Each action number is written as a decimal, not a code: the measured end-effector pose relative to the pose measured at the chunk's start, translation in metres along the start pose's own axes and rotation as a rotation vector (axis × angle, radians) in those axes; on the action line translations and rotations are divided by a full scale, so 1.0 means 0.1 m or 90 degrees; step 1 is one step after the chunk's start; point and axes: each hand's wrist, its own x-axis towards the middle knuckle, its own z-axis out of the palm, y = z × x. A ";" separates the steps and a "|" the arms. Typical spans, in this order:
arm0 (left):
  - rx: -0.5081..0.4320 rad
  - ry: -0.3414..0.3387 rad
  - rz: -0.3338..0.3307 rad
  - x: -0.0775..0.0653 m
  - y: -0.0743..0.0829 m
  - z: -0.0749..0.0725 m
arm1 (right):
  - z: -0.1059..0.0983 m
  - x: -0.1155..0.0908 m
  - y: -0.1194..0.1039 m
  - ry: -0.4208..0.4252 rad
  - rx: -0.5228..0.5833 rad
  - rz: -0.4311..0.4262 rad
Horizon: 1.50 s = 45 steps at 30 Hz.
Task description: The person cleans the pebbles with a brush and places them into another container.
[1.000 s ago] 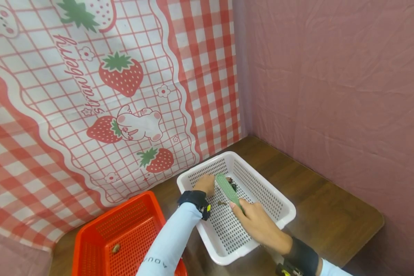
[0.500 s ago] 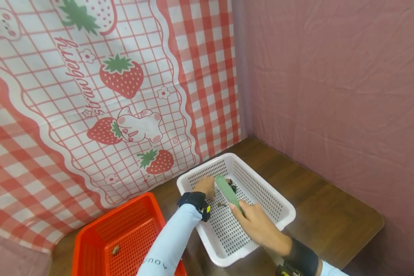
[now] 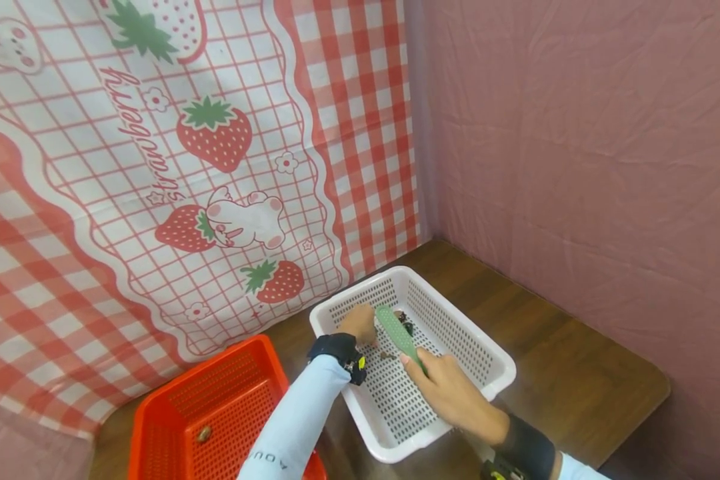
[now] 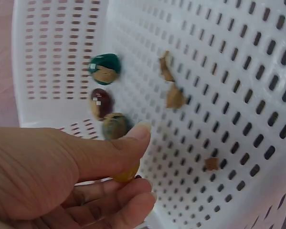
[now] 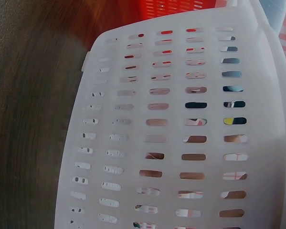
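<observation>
My left hand reaches inside the white perforated basket near its far left corner. In the left wrist view, its thumb and fingers pinch a small glossy yellow piece, mostly hidden behind the thumb. Past the thumb lie a green-and-tan glossy piece, a dark red one and a greenish one. My right hand grips the handle of a flat, green, paddle-shaped tool with pale dots, its head slanting over the basket. The right wrist view shows only the basket's outer wall.
Thin brown scraps lie on the white basket's floor, with a smaller brown scrap apart from them. To the left stands a red basket holding one small brownish piece. Both baskets stand on a dark wooden table against cloth-covered walls.
</observation>
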 end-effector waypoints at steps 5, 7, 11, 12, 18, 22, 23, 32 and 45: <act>-0.120 0.005 0.038 -0.04 -0.04 -0.22 | -0.04 0.01 -0.01 0.022 0.037 0.041; -0.183 0.011 0.050 -0.07 -0.02 -0.34 | -0.06 0.03 -0.01 0.050 0.044 0.048; -0.281 0.018 0.095 -0.20 0.01 -0.56 | -0.08 0.04 0.01 0.083 0.055 0.067; -0.304 0.017 0.106 -0.25 0.02 -0.60 | -0.08 0.04 0.02 0.084 0.058 0.071; -0.411 -0.008 0.133 -0.57 0.07 -0.73 | -0.06 0.03 0.03 0.073 0.073 0.084; -0.531 -0.042 0.156 -0.75 0.10 -0.74 | -0.07 0.03 0.02 0.083 0.055 0.071; -0.567 -0.052 0.162 -0.79 0.09 -0.73 | -0.08 0.03 0.02 0.082 0.055 0.069; -0.796 -0.134 0.170 -0.96 -0.06 -0.54 | -0.05 0.04 -0.02 0.067 0.038 0.053; -0.910 -0.197 0.171 -0.95 -0.09 -0.32 | -0.05 0.06 -0.03 -0.018 0.019 0.047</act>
